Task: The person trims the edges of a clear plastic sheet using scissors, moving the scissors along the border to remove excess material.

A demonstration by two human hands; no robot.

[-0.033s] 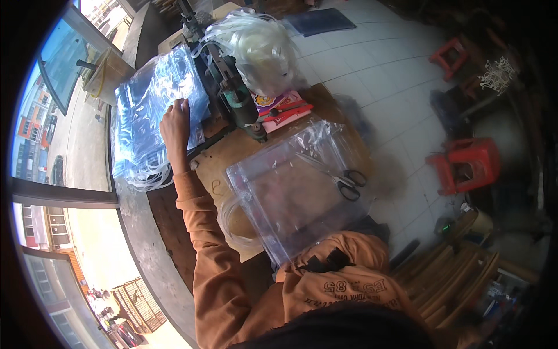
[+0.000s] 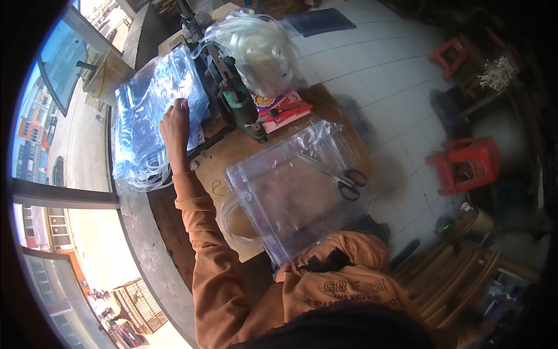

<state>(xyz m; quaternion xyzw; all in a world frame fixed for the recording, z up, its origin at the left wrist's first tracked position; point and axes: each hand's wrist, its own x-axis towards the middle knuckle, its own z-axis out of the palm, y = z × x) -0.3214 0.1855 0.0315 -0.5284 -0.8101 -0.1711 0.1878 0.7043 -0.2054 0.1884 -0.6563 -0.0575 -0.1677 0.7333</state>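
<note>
My left hand (image 2: pixel 176 126) is closed, fingers curled down, over a stack of clear bluish plastic bags (image 2: pixel 152 116) at the left. Its fingertips face away, so what they hold, if anything, is hidden. My right hand does not show. Across my lap and the table edge lies a flat clear plastic bag (image 2: pixel 285 203). On its right side rest open scissors (image 2: pixel 347 183) with dark handles. A green metal hand press (image 2: pixel 238 104) stands right of the bag stack. Behind it sits a heap of whitish plastic strips (image 2: pixel 256 49).
A red-handled tool (image 2: pixel 288 110) lies on a pink packet beside the press. Loose clear strips (image 2: pixel 232 224) curl on the brown tabletop (image 2: pixel 215 160). Red stools (image 2: pixel 468 166) stand on the tiled floor at the right. A bucket (image 2: pixel 107 75) is at the far left by the window.
</note>
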